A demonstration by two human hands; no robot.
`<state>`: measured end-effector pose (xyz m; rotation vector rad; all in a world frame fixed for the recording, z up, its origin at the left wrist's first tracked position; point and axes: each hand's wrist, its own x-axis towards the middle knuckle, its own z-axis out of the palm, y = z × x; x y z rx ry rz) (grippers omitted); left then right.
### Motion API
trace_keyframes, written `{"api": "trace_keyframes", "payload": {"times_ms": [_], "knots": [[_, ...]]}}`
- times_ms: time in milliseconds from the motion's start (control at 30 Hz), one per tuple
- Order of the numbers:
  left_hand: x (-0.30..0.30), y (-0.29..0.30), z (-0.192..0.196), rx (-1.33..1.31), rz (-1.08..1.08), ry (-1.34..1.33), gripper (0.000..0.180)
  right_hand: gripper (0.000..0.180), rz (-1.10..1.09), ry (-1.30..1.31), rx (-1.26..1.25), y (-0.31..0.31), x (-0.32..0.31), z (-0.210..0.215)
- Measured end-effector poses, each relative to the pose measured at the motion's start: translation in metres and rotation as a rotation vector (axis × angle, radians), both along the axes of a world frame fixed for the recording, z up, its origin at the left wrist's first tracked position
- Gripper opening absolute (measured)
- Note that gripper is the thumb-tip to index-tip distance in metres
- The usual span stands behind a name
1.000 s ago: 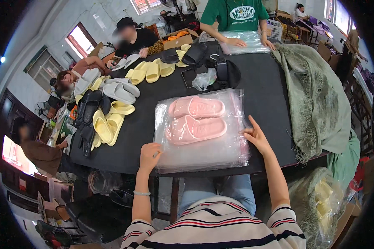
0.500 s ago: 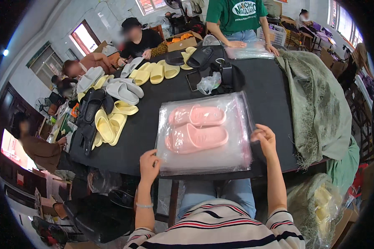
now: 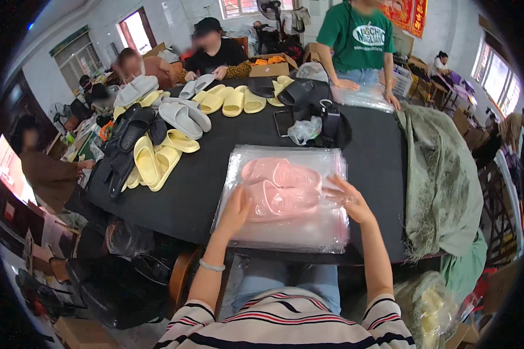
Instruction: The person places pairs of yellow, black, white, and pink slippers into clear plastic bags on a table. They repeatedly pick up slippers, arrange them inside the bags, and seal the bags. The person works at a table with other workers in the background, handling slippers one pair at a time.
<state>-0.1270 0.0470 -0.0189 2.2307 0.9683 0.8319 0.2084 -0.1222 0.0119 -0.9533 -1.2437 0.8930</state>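
A pair of pink slippers (image 3: pixel 282 201) lies side by side under clear plastic, seemingly inside a bag. Beneath it is a stack of clear plastic bags (image 3: pixel 285 235), close to the table's front edge. My left hand (image 3: pixel 237 207) rests against the left ends of the slippers, fingers extended and close together. At their right ends my right hand (image 3: pixel 349 200) touches the plastic, its fingers spread. Neither hand is closed around anything. Wrinkles and glare on the plastic blur the slippers' right ends.
On the black table (image 3: pixel 186 200), yellow slippers (image 3: pixel 156 163), grey slippers (image 3: pixel 183 118) and black slippers (image 3: pixel 133 132) lie along the left and back. A knotted clear bag (image 3: pixel 304 131) sits beyond my stack. Green sacking (image 3: pixel 439 174) drapes the right side. A co-worker in green (image 3: pixel 355 43) touches more bags.
Both hands have come inward from the stack's side edges onto the bagged slippers. The right hand's fingers have spread. The plastic over the slippers looks more wrinkled; the whole view has shifted slightly.
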Motion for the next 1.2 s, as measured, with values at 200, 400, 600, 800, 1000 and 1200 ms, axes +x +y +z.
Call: {"api": "trace_keyframes", "payload": {"times_ms": [200,400,600,800,1000,1200], "knots": [[0.004,-0.004,-0.036,0.213,0.066,0.140,0.063,0.052,-0.305,0.459,0.146,0.005,0.020,-0.043],[0.000,-0.007,-0.035,0.252,0.079,0.148,0.065,0.031,-0.268,0.639,-0.343,0.002,0.010,-0.046],[-0.001,-0.008,-0.033,0.265,0.087,0.175,0.066,0.021,-0.228,0.252,-0.460,0.019,0.034,-0.031],[-0.001,-0.011,-0.029,0.295,0.094,0.179,0.066,0.014,0.200,1.188,-0.052,0.046,0.013,-0.028],[-0.001,-0.013,-0.028,0.309,0.085,0.185,0.066,0.040,0.002,-0.130,-0.058,0.039,-0.031,-0.033],[-0.002,-0.010,-0.034,0.295,0.097,0.179,0.063,0.073,0.006,-1.177,0.026,0.072,-0.057,-0.006]]}}
